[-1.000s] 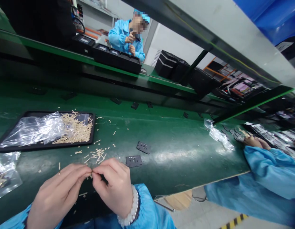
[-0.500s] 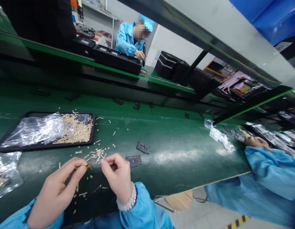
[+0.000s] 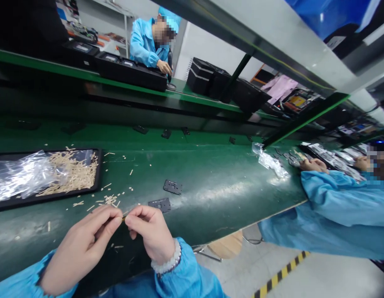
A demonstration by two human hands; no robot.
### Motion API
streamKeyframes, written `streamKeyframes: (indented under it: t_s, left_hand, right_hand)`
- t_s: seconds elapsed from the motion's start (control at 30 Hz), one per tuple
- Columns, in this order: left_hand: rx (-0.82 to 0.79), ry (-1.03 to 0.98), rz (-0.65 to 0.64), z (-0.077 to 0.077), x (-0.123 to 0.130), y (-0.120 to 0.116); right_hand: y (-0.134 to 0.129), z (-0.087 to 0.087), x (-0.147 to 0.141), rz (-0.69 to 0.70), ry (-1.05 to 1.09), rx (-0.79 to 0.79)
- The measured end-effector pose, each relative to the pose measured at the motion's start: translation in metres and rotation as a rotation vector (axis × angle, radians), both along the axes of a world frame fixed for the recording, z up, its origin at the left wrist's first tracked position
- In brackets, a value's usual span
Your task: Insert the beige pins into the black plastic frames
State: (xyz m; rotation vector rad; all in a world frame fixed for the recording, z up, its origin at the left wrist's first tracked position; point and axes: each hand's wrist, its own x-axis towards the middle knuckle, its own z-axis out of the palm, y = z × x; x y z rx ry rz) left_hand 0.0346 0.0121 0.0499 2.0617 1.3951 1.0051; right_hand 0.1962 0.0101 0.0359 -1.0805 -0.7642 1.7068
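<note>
Tan strip (image 3: 124,216) pinched between left hand (image 3: 83,248) and right hand (image 3: 151,234) fingertips, above green belt (image 3: 210,186), loose strips (image 3: 109,200) just beyond

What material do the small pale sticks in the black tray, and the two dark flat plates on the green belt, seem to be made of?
Pale sticks: probably wood or bamboo, given the matte tan colour and splinter-like shape. Black tray: likely plastic, with a smooth dark rim. Flat plates: possibly dark moulded plastic or coated metal, thin with cut-outs. Green belt: glossy, rubber-like sheet.

A factory assembly line: a long green conveyor belt (image 3: 210,182) runs past seated workers in blue smocks (image 3: 331,207); black trays (image 3: 95,174) of small parts, stacked black units (image 3: 130,72) and yellow-black floor tape (image 3: 282,275) confirm it.
</note>
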Motion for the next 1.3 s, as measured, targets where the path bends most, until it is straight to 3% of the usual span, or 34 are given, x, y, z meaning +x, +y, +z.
streamKeyframes:
  t_s: [0.1, 0.2, 0.33, 0.43, 0.6, 0.67, 0.87, 0.97, 1.07, 1.13, 1.3]
  left_hand:
    - [-0.01, 0.065, -0.066, -0.011, 0.013, 0.013]
    - [0.043, 0.256, -0.216, -0.038, 0.031, 0.029]
    - [0.05, 0.355, -0.333, -0.068, 0.057, 0.042]
    - [0.045, 0.341, -0.36, -0.067, 0.062, 0.045]
    - [0.015, 0.264, -0.347, -0.046, 0.041, 0.033]
    - [-0.057, 0.1, -0.277, -0.041, 0.029, 0.021]
    - [-0.453, -0.725, 0.042, -0.037, 0.017, -0.011]
    - [-0.6, -1.04, 0.1, -0.026, 0.022, -0.013]
    - [-0.778, -1.497, 0.07, -0.016, 0.027, -0.007]
    - [-0.813, -1.735, 0.031, -0.015, 0.027, -0.003]
    - [-0.828, -1.845, 0.014, -0.024, 0.025, -0.001]
  right_hand:
    - [-0.001, 0.003, 0.023, -0.183, -0.054, 0.092]
    - [-0.004, 0.006, 0.057, -0.406, -0.15, 0.179]
    - [-0.011, 0.005, 0.09, -0.522, -0.24, 0.187]
    - [-0.018, -0.001, 0.093, -0.515, -0.25, 0.144]
    - [-0.022, -0.009, 0.076, -0.375, -0.156, 0.108]
    - [-0.022, -0.007, 0.066, -0.328, -0.019, 0.101]
    - [-0.022, 0.012, 0.021, -0.248, 0.344, 0.092]
    - [-0.024, 0.019, 0.003, -0.149, 0.328, 0.038]
    - [-0.024, 0.021, -0.008, -0.1, 0.198, 0.041]
    - [-0.024, 0.021, -0.013, -0.079, 0.094, 0.083]
    - [-0.025, 0.021, -0.021, -0.007, 0.006, 0.098]
